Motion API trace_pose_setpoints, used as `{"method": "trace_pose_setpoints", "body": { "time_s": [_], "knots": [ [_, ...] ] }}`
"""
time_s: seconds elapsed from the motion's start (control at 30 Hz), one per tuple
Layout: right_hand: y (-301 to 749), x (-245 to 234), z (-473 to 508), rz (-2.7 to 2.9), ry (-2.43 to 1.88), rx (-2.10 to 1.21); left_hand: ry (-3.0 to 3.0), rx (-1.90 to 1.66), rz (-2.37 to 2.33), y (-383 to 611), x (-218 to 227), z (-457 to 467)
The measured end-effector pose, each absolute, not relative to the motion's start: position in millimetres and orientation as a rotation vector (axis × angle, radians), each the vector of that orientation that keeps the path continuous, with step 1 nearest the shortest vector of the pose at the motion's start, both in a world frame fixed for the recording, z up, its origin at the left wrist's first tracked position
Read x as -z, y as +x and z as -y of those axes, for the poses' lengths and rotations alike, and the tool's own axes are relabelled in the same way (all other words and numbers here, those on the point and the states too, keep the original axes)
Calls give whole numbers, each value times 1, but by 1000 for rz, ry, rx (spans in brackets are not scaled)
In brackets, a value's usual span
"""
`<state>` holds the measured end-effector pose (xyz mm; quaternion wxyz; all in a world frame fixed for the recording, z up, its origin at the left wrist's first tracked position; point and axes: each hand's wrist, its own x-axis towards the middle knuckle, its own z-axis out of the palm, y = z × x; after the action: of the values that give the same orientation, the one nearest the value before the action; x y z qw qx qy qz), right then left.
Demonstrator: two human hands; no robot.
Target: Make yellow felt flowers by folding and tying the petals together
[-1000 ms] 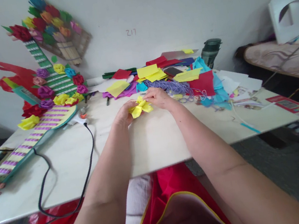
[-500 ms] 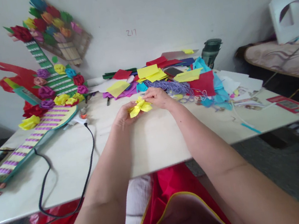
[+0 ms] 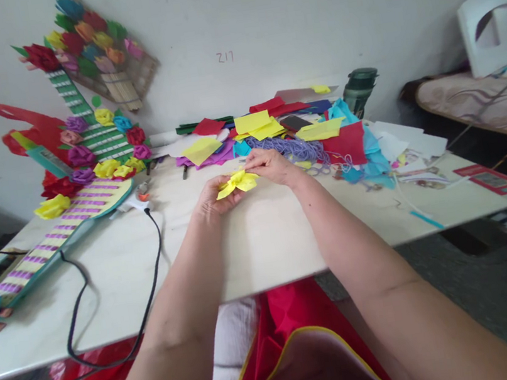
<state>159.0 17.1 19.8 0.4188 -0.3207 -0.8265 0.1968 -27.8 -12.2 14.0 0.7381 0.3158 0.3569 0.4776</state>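
A yellow paper flower (image 3: 238,183) with spread petals is held above the table, between both hands. My left hand (image 3: 219,196) is closed around its left side and underside, thumb against the petals. At its upper right edge, my right hand (image 3: 271,163) pinches with thumb and fingertips. Something small, thin and greyish shows by these fingertips, too small to name. Behind my right hand lies a tangle of purple yarn (image 3: 292,145). Yellow paper sheets (image 3: 259,124) lie in a pile further back.
On the left stands a striped, flower-covered craft piece (image 3: 94,141). A white plug (image 3: 134,201) with a black cable (image 3: 160,248) lies near it. A dark green bottle (image 3: 360,93) stands at the back right. Red paper (image 3: 346,145) and blue scraps lie before it. The table's front edge (image 3: 273,289) is close.
The flower has turned and tilted slightly in my hands, so its petals look flatter. Both hands keep nearly the same place. The whole view has shifted a little.
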Motion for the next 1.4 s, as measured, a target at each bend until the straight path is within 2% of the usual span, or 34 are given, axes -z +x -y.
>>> {"method": "trace_pose_setpoints", "body": {
  "time_s": [0.73, 1.4],
  "knots": [
    [164, -21, -20, 2098, -726, -417, 902, -1036, -700, -35, 2, 0],
    [166, -22, -21, 2116, -664, -367, 783, -1049, -690, -33, -5, 5]
  ]
}}
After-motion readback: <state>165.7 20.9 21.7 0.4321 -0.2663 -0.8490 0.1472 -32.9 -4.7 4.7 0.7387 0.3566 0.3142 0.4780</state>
